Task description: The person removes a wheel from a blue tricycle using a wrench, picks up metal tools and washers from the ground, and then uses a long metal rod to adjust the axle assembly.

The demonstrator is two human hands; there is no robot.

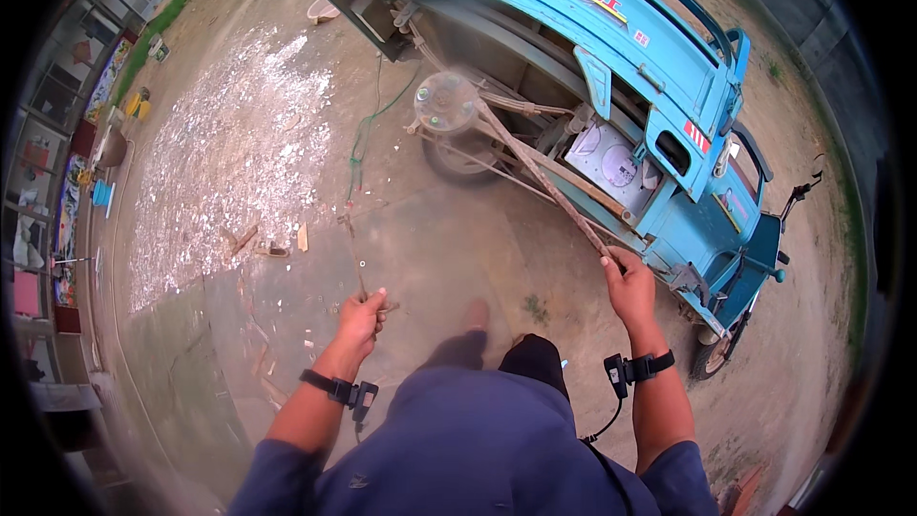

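My left hand [359, 321] is closed around a slim rusty metal rod [359, 263] with a short crosspiece at its far end; its exact kind is unclear. Out to the right, my right hand [629, 285] grips the near end of a long rusty metal bar [544, 177]. That bar slants up and left toward a round wheel hub [446, 101] with several studs, at the side of a blue cargo tricycle [535, 0]. Whether the bar touches the hub cannot be made out. Below the hub, a dark tyre [458, 159] shows partly.
A white box with round markings [611, 164] sits in the tricycle's open frame. A green cord [358, 148] lies on the ground left of the hub. Pale scattered fragments [234, 158] and wood scraps [302, 237] cover the ground at left. A building front [48, 182] borders the left.
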